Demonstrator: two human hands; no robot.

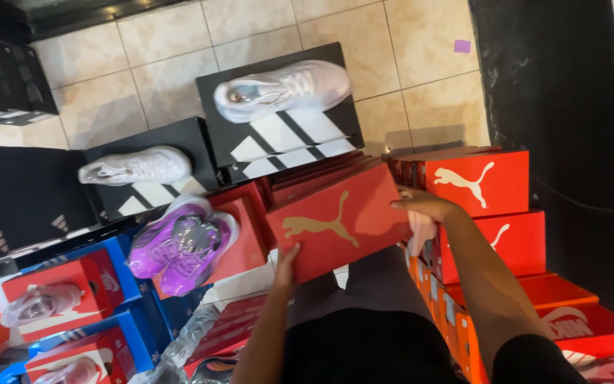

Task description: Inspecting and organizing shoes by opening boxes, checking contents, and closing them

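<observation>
Between the two hands, at the middle of the view, a red shoebox (339,224) with a gold animal mark on its lid is held tilted above the tiled floor (165,64). Its far corner rests over a row of red boxes (307,178) standing on edge behind it. The left hand (286,267) grips the near edge of the shoebox from below, its fingers (290,253) pressed against the lid's rim; whether they curl under it cannot be told. The right hand (424,205) clamps the right end of the shoebox, thumb on top and the other fingers hidden behind the end.

Just right of that hand, a stack of red boxes (495,213) with white marks steps down toward the lower right, against a dark wall (563,107). Left of the shoebox, a purple shoe (182,245) wrapped in clear film sits on another red box (246,238). Beyond it, two white shoes (282,89) (136,167) lie on black boxes (278,135) with white stripes. At lower left, pale shoes (40,306) rest on red and blue boxes (119,270).
</observation>
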